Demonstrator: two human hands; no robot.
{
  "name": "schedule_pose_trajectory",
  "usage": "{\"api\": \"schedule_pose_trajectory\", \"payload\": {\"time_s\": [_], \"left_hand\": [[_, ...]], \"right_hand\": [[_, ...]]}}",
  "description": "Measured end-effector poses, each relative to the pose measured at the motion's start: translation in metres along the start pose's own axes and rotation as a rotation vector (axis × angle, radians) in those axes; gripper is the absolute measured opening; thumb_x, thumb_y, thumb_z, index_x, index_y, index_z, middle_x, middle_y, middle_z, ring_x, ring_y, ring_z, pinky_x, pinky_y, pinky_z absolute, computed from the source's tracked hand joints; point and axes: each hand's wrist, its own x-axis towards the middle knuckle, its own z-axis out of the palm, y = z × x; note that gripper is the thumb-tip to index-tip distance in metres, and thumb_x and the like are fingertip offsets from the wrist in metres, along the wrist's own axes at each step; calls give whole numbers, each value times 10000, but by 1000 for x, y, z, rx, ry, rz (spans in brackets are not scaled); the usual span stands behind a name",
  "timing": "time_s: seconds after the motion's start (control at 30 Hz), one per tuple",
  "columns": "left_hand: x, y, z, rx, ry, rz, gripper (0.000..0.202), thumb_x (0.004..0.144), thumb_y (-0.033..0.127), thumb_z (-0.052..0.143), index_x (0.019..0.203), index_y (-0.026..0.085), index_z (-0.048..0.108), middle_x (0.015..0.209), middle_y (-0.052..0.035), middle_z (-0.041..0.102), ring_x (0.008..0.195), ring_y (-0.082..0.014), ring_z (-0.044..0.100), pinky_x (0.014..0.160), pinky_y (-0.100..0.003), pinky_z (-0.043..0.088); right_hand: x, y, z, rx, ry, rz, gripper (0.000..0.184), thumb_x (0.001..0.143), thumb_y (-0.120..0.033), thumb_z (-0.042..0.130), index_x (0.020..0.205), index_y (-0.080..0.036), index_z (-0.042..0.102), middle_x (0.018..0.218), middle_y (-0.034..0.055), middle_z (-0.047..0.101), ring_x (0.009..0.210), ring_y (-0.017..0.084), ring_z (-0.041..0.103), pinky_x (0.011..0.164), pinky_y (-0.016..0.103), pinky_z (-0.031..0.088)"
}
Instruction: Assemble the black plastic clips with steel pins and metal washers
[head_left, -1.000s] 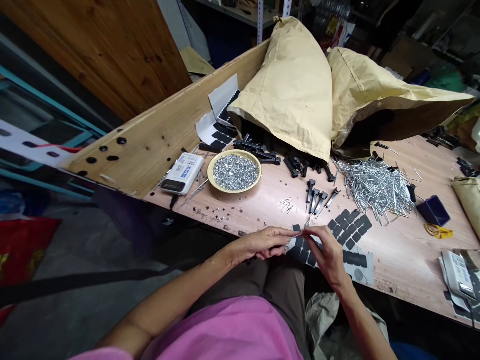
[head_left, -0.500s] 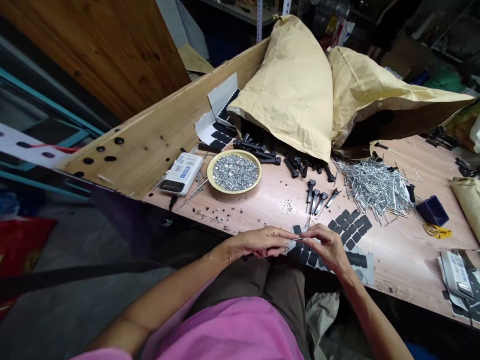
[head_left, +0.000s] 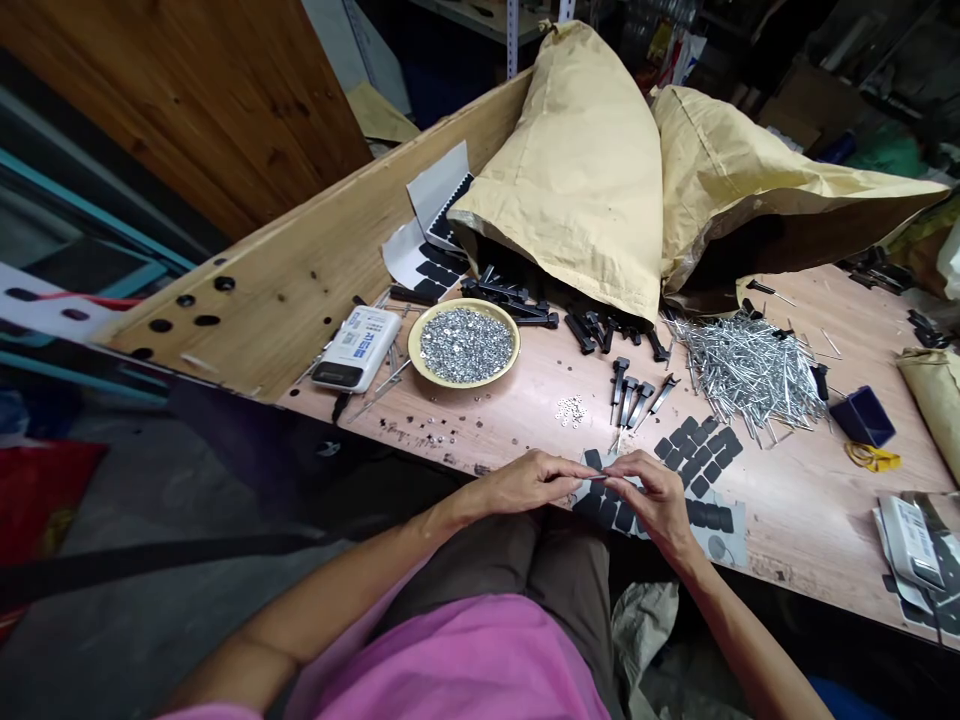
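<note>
My left hand (head_left: 529,482) and my right hand (head_left: 651,496) meet at the near edge of the wooden table (head_left: 525,405). Both pinch a thin metal pin (head_left: 598,474) between their fingertips, just above a sheet of black adhesive pads (head_left: 694,480). Beyond the hands lie a few black-handled pieces (head_left: 634,393) and a small heap of tiny nuts (head_left: 571,409). A yellow dish of small silver nuts (head_left: 465,344) stands at the left. A big pile of metal pins (head_left: 750,372) lies to the right.
Two tan paper sacks (head_left: 592,170) lie at the back with black parts (head_left: 525,300) spilling out. A white calculator-like device (head_left: 358,347) sits left of the dish. A small blue box (head_left: 865,415) and yellow rubber bands (head_left: 870,457) lie at the right.
Both hands have stayed together on the pin and dipped slightly toward the table edge. The view has shifted a little; nothing else has moved.
</note>
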Motion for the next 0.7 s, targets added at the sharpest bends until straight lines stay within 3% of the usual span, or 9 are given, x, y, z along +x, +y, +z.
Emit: {"api": "schedule_pose_trajectory", "payload": {"time_s": [0.07, 0.13, 0.3, 0.5, 0.7], "left_hand": [[0, -2, 2, 98, 24, 46, 345, 835, 215, 463, 1128, 210, 644, 1102, -25, 681, 1022, -184, 612, 890, -275, 439], [0, -5, 4, 180, 46, 66, 365, 845, 199, 452, 1169, 240, 613, 1171, -8, 647, 1066, -178, 597, 937, -283, 417], [-2, -10, 7, 329, 97, 95, 359, 865, 194, 451, 1191, 246, 592, 1080, -37, 687, 987, -176, 624, 838, -254, 465], [-2, -9, 11, 442, 45, 127, 394, 861, 158, 430, 1220, 253, 564, 1065, -40, 685, 943, -169, 628, 812, -247, 459], [0, -2, 20, 399, 79, 92, 348, 865, 198, 424, 1159, 201, 611, 1014, -77, 701, 874, -187, 648, 806, -270, 457]], "right_hand": [[-3, 3, 5, -15, 55, 1, 95, 717, -351, 693, 698, -259, 710, 676, 19, 688, 634, 184, 622, 607, 313, 504], [-5, 5, 9, -44, 100, 7, 112, 739, -350, 673, 688, -253, 695, 670, 18, 677, 625, 177, 613, 594, 301, 496], [-10, 5, 15, -169, 158, 4, 187, 791, -363, 614, 658, -233, 631, 635, 11, 625, 596, 163, 571, 567, 279, 466], [-10, 4, 13, -290, 49, -67, 236, 855, -371, 509, 678, -233, 582, 620, 7, 563, 563, 145, 505, 557, 260, 428], [-7, 11, 15, -362, 52, -23, 518, 877, -531, 368, 470, -225, 464, 453, -14, 417, 444, 123, 386, 472, 249, 317]]}}
